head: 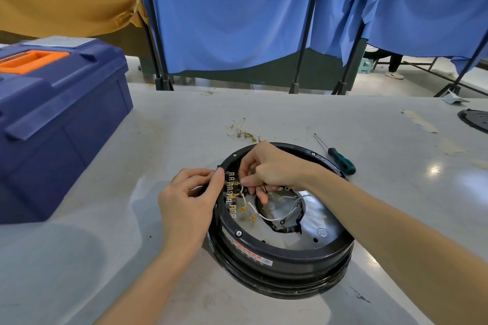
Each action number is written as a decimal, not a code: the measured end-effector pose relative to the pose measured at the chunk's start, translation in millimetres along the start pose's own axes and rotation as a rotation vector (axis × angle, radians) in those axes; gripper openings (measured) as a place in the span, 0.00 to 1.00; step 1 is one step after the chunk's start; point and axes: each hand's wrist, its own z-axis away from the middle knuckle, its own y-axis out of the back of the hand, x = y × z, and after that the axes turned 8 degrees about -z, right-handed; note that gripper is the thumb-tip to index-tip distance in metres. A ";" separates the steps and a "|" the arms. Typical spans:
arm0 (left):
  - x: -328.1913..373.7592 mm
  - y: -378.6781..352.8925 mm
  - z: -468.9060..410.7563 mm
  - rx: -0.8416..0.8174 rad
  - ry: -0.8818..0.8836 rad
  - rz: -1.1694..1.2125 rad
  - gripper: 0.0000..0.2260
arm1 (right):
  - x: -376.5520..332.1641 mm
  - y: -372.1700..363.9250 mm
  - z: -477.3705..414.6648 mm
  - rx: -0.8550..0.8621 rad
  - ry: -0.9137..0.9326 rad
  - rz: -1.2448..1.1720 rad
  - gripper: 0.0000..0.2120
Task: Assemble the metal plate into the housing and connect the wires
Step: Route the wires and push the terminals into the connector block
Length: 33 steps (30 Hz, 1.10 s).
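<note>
The right hand (pixel 269 169) curls its fingers and pinches one of the white wires (pixel 272 218). It does this just beside the row of little metal pins (pixel 231 192) inside the housing (pixel 277 253). The end of that wire is hidden under the fingers, so I cannot tell if it sits on a pin. The left hand (pixel 190 198) has bent fingers and grips the housing's left rim.

Two brass clips (pixel 243 210) hang loose on wires just below the right fingers.

The housing is one round black ring. It sits in the middle of the table (pixel 158 140), near the front edge. One shiny metal plate (pixel 317 219) lies inside it, and the right arm covers part of the plate.

Behind the housing lies one small bunch of loose wires (pixel 244 132), too tangled to count. One green screwdriver (pixel 340 159) lies near the housing's far right side. One blue toolbox (pixel 58 113) stands at the left edge, cut off. One dark round thing (pixel 475 120) at the right edge is cut off too.
</note>
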 end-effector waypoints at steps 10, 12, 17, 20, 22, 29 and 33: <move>0.6 -0.5 1.8 -0.003 0.013 0.010 0.07 | -2.4 -11.2 -2.3 0.122 -0.072 -0.035 0.11; 0.8 -0.8 2.4 -0.002 0.017 0.014 0.07 | -2.7 -14.2 -3.8 0.142 -0.086 -0.023 0.10; -0.1 -1.9 1.6 -0.011 0.025 0.026 0.07 | -7.1 -18.5 -6.2 0.201 -0.118 -0.019 0.09; -1.1 -1.6 1.1 -0.027 0.032 0.037 0.08 | -10.3 -22.8 -8.1 0.258 -0.132 -0.022 0.12; -2.0 -1.6 0.8 -0.038 0.031 0.039 0.08 | -12.5 -25.3 -8.3 0.285 -0.138 -0.013 0.12; -2.6 -2.1 -0.6 -0.033 0.004 0.017 0.08 | -12.7 -29.9 -8.8 0.329 -0.158 -0.079 0.12; -2.6 -0.7 -0.6 -0.030 0.004 -0.024 0.08 | -12.4 -22.9 -7.1 0.255 -0.141 -0.027 0.09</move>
